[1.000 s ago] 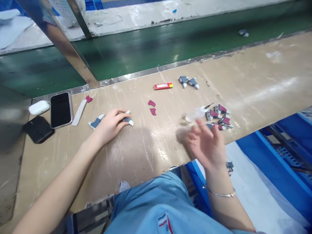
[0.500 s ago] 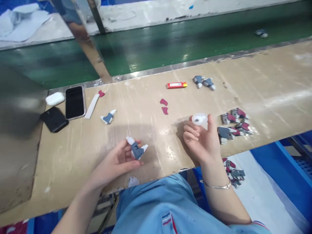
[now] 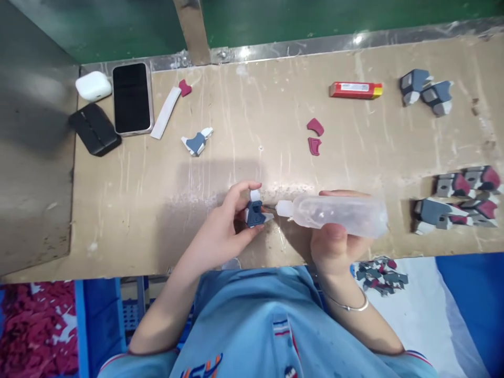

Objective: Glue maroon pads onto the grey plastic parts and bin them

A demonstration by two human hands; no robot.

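Near the middle of the bench's front edge, my left hand (image 3: 224,226) pinches a blue and white plastic part (image 3: 255,212) between thumb and fingers. My right hand (image 3: 338,244) is wrapped round a translucent squeeze bottle (image 3: 340,215) lying level, its white cap and thin nozzle pointing left at the part. Whether the nozzle tip touches the part is too small to tell. Beyond the hands lie two crimson pieces (image 3: 315,136). A second blue and white part (image 3: 197,143) rests to the left.
A red lighter (image 3: 354,90), two blue-grey parts (image 3: 414,86) and several assembled parts (image 3: 437,212) lie on the right. At the left are a phone (image 3: 132,98), a white case (image 3: 93,86), a black case (image 3: 95,129) and a white strip (image 3: 166,113). Bins of pieces (image 3: 39,331) stand below.
The view has tilted down and shifted. The bottle has swung from pointing away to lying level, its nozzle now close to the part. My hands have come closer together.
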